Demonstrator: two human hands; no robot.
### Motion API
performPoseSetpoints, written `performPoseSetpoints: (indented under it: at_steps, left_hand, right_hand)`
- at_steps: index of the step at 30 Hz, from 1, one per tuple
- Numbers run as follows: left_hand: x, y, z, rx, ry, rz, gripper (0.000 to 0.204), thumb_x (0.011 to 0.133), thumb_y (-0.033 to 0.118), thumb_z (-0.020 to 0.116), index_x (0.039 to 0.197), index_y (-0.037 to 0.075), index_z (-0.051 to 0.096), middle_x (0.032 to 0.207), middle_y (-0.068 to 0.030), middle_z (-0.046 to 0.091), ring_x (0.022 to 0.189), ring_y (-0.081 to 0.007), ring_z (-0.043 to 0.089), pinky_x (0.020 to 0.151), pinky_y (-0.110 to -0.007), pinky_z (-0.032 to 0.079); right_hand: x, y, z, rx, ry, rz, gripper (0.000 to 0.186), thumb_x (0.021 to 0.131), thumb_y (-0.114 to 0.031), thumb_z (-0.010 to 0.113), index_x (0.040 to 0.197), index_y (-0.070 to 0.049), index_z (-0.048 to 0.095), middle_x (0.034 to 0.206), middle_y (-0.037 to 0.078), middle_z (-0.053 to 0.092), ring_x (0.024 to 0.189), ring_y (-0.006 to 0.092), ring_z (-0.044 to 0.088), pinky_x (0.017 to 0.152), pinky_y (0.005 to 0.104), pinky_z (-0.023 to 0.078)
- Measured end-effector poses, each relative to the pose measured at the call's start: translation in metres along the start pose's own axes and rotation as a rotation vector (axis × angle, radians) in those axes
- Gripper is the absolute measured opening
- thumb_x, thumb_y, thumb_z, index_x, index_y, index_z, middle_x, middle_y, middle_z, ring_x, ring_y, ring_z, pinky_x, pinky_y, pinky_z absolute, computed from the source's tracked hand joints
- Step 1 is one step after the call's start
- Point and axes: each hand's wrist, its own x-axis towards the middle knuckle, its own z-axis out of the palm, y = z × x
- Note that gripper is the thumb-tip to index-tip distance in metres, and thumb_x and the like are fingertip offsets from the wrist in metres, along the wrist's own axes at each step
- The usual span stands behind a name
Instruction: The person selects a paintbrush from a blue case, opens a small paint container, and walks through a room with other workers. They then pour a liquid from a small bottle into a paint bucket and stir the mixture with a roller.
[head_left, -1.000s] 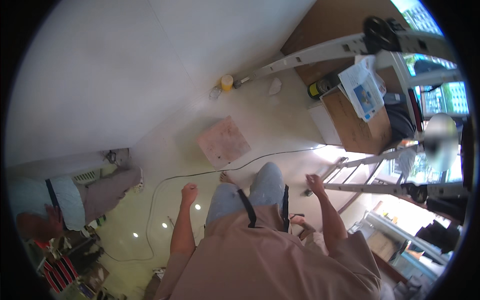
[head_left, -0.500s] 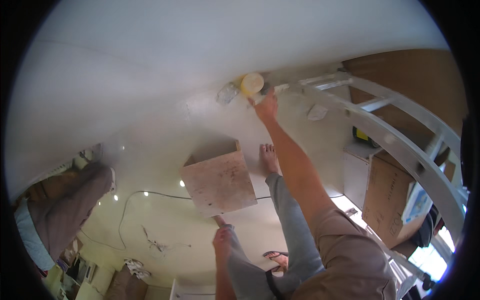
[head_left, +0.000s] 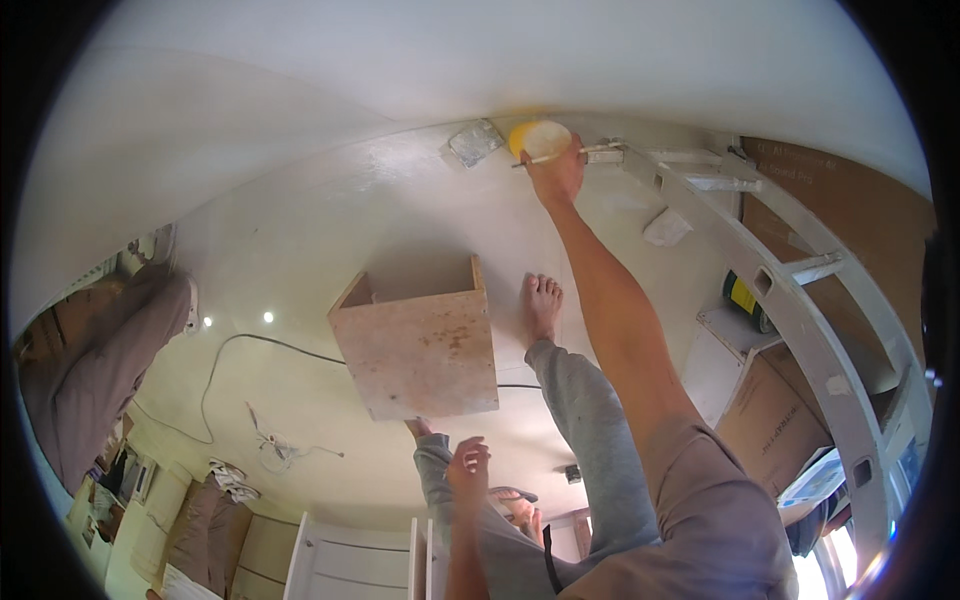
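My right hand [head_left: 555,175] reaches forward to a yellow tub [head_left: 519,137] with a pale top at the foot of the white wall and grips it; a thin stick [head_left: 532,160] lies across the tub. Just left of the tub is a grey flat slab [head_left: 475,143]. My left hand [head_left: 470,462] hangs beside my left leg, fingers loosely bent and apart, holding nothing. Between my feet and the wall is a stained wooden box [head_left: 410,360], open at its far side.
An aluminium ladder [head_left: 800,320] leans along the right beside cardboard boxes [head_left: 765,410] and a dark yellow-labelled can [head_left: 745,300]. A cable [head_left: 240,336] crosses the floor. Another person's trousered legs [head_left: 110,350] are at the left, with furniture [head_left: 340,550] below.
My view has tipped toward the wall. My right arm has reached forward and the hand has closed on the yellow tub. My left hand has stayed low by my leg.
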Motion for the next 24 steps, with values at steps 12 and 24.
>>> performPoseSetpoints:
  at_steps: [12,24]
  left_hand:
    - [0.082,0.169,0.013,0.22,0.199,0.821,0.094,0.069,0.014,0.087,0.15,0.007,0.04,0.149,-0.0179,0.044,0.137,-0.0398,0.042,0.111,-0.05,0.035]
    - [0.03,0.145,-0.055,0.174,0.162,1.079,0.088,0.061,0.034,0.092,0.135,0.011,0.051,0.136,-0.0093,0.058,0.13,-0.028,0.053,0.105,-0.047,0.035]
  right_hand:
    - [-0.189,-0.042,-0.242,0.036,-0.378,-0.455,0.098,0.067,-0.028,0.092,0.146,-0.003,0.039,0.135,0.022,0.055,0.124,0.043,0.055,0.102,0.0523,0.049]
    - [-0.307,-0.115,-0.299,-0.074,-0.689,-0.8,0.096,0.062,-0.022,0.094,0.143,-0.001,0.045,0.139,0.022,0.055,0.134,0.045,0.049,0.109,0.0519,0.045]
